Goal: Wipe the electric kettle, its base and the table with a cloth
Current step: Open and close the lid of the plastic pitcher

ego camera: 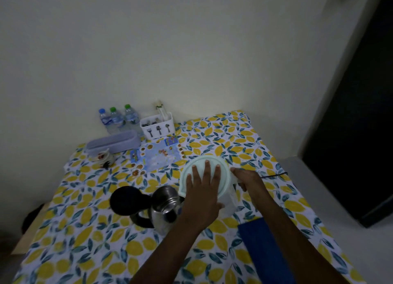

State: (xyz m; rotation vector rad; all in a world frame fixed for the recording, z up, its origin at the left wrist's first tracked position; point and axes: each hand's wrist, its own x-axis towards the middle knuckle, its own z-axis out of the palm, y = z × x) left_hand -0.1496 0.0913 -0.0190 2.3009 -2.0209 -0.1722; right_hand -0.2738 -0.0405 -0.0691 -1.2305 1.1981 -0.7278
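A steel electric kettle [163, 207] stands mid-table with its black lid [125, 199] swung open to the left. Just right of it is a pale green round kettle base [224, 177]; a thin black cord [274, 174] runs from it to the table's right edge. My left hand [203, 190] lies flat on top of the base with its fingers spread. My right hand [247, 180] is closed on a white cloth [229, 202] at the base's right rim. A blue cloth [261, 247] lies on the lemon-print table [85, 241], partly under my right forearm.
Along the back wall stand three water bottles [118, 119], a white cutlery holder [158, 126] and a lilac oblong box [114, 143]. A small patterned cup [104, 157] and a light blue printed mat [157, 156] lie in front of them. A dark doorway [361, 134] is at the right.
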